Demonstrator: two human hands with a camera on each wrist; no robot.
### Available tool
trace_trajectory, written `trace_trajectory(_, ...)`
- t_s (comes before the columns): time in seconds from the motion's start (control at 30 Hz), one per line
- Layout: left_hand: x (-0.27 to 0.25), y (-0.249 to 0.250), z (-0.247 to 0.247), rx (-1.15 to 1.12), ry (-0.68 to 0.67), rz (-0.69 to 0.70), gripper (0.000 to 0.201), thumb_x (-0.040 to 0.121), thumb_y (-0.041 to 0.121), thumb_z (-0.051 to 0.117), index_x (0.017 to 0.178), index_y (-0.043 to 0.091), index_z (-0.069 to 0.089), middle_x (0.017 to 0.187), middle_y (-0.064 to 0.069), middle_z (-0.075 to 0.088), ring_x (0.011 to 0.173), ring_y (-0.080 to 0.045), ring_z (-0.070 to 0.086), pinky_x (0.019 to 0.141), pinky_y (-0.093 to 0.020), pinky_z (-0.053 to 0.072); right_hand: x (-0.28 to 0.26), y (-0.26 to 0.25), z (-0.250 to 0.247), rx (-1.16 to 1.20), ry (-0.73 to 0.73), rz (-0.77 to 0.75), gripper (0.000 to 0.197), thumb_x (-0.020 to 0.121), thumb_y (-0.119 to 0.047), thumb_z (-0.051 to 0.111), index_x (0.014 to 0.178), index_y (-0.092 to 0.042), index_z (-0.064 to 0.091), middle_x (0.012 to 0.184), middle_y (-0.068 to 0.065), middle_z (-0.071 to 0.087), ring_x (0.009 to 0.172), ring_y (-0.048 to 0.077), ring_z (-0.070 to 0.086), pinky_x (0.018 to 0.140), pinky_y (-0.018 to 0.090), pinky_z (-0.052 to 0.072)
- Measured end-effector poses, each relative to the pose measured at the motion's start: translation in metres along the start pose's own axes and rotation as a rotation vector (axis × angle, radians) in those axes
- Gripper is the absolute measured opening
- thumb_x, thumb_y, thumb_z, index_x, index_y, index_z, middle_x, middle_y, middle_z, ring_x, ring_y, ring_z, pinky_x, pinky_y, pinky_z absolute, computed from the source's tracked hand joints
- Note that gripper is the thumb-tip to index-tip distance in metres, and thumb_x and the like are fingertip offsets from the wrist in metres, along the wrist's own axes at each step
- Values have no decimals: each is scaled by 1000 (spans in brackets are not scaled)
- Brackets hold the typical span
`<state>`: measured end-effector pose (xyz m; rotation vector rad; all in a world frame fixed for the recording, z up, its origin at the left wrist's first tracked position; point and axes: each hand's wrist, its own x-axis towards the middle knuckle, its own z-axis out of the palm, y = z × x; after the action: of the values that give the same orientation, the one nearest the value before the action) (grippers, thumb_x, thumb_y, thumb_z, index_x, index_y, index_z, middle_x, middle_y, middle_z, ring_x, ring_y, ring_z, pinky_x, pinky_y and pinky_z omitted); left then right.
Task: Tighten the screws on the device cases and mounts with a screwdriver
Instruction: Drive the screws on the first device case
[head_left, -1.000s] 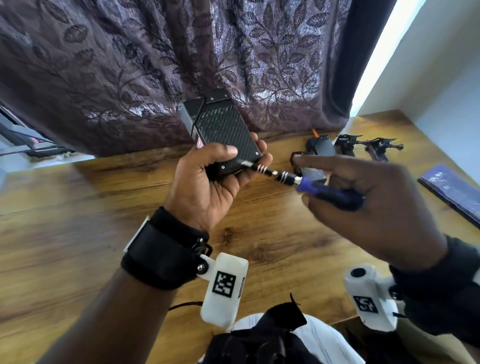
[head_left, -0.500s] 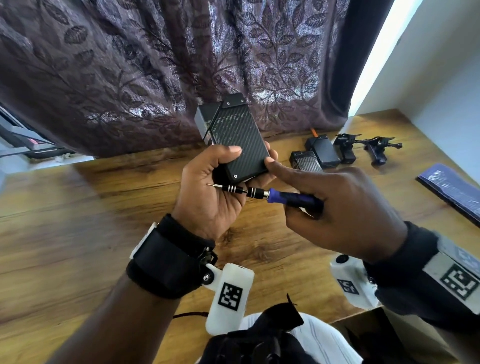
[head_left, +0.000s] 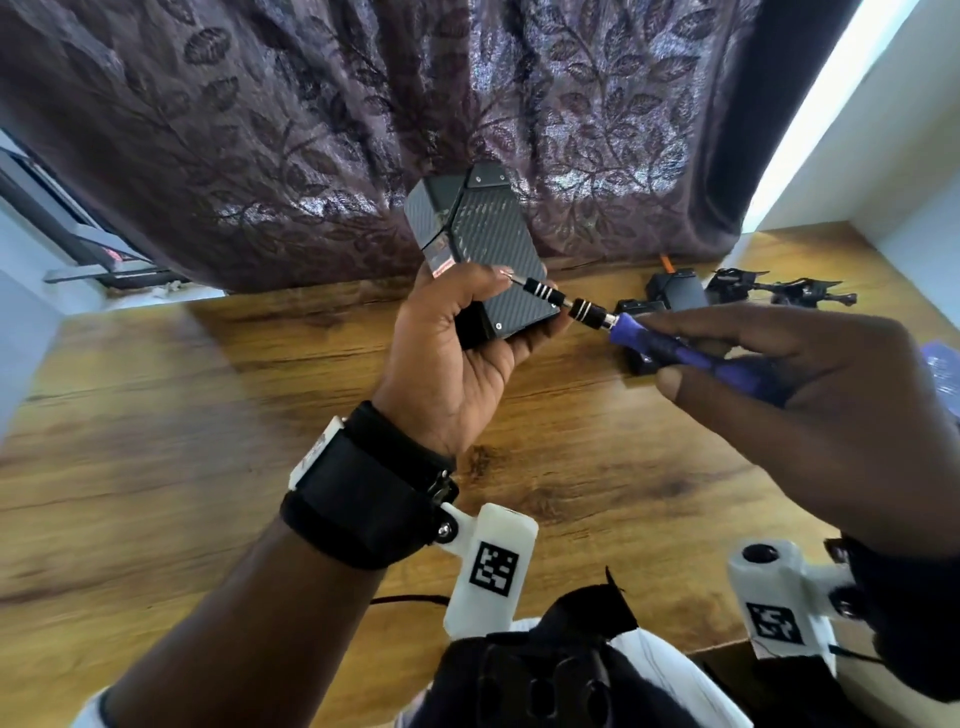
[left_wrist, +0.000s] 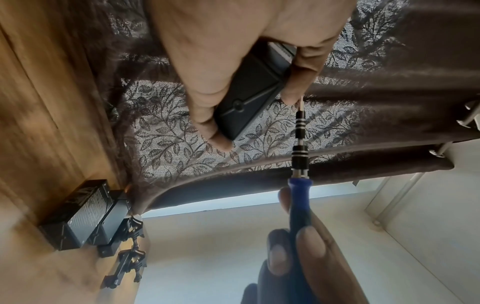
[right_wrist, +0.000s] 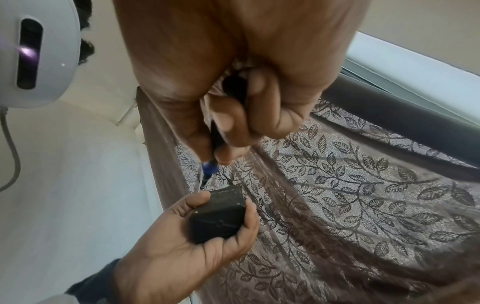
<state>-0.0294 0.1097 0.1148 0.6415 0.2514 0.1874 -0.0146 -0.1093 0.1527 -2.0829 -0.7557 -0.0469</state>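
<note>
My left hand (head_left: 457, 332) grips a black carbon-patterned device case (head_left: 488, 244) above the wooden table (head_left: 156, 415), thumb across its front, fingers wrapped behind. The same case (left_wrist: 249, 96) fills the left wrist view, and shows as a dark block (right_wrist: 221, 214) in the right wrist view. My right hand (head_left: 769, 374) holds a blue-handled screwdriver (head_left: 675, 348) with a black and silver shaft. Its tip (left_wrist: 300, 103) sits at the case's edge beside my left thumb. Whether the tip is in a screw I cannot tell.
More black cases (head_left: 675, 296) and black camera mounts (head_left: 779, 291) lie at the table's back right, near the purple leaf-patterned curtain (head_left: 311, 130). A dark blue flat item (head_left: 943, 364) lies at the right edge. A dark bag (head_left: 545, 670) sits at the near edge.
The case has tilted in my left hand. The screwdriver swung from below the case, across my palm, up to its right edge by the thumb. My right hand moved right.
</note>
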Motion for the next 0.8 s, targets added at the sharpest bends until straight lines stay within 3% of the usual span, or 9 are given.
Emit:
trace_trajectory(0.07,1,0,-1,-8,22,5,90,71,8,66,153,-6,32,124,-27,54,100,-37,68,80,-48,60,-1,-2,1,-3,26,-13,31,87,-27,79,117,-32,75,88,-16,76,68,4,64,60,11,42)
trace_trajectory(0.17,3,1,-5,-35,43,14,89,72,8,64,154,-6,31,122,-26,55,99,-37,67,86,-53,59,-3,-1,4,-21,31,-20,33,86,-17,76,117,-26,75,94,-9,77,80,11,70,67,23,51)
trace_trajectory(0.37,3,2,-6,-45,50,9,83,77,7,59,154,-5,31,121,-25,54,96,-35,67,87,-53,58,-4,-1,8,-58,49,-10,32,85,-16,76,114,-29,76,93,-11,77,81,10,71,68,26,52)
trace_trajectory(0.53,3,1,-6,-28,51,-2,82,77,6,59,153,-6,31,120,-25,53,100,-36,63,85,-52,59,-5,1,9,-26,15,-9,33,87,-17,75,116,-33,76,95,-7,77,81,20,72,68,43,55)
trace_trajectory(0.8,1,-2,-5,-20,59,-18,81,77,6,59,152,-6,33,118,-24,53,97,-35,64,85,-52,60,-7,1,9,-83,37,-73,31,85,-21,74,115,-29,75,90,-2,77,74,20,70,64,34,49)
